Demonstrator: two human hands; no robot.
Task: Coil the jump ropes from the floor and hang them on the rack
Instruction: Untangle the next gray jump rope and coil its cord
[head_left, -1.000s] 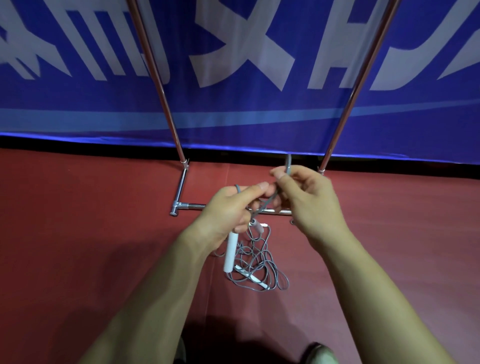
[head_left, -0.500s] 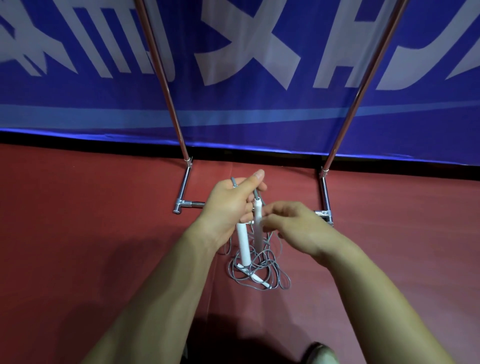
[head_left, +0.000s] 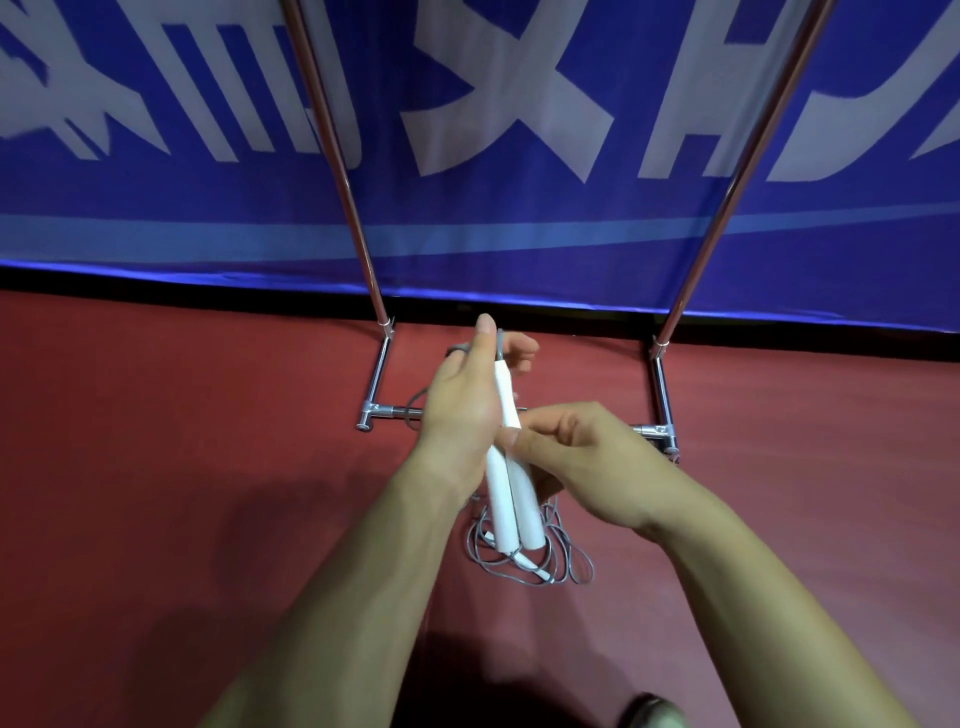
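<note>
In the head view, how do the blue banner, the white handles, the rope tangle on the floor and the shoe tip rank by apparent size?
1. blue banner
2. white handles and rope tangle: alike; the handles are nearer the camera, so unranked
3. shoe tip, partly out of frame

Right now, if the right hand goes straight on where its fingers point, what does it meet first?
The right hand would meet the white handles in the left hand; it seemingly pinches one.

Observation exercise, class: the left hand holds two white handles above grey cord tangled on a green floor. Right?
The head view shows a red floor, not green. The left hand does hold two white handles above the tangled grey cord.
</note>
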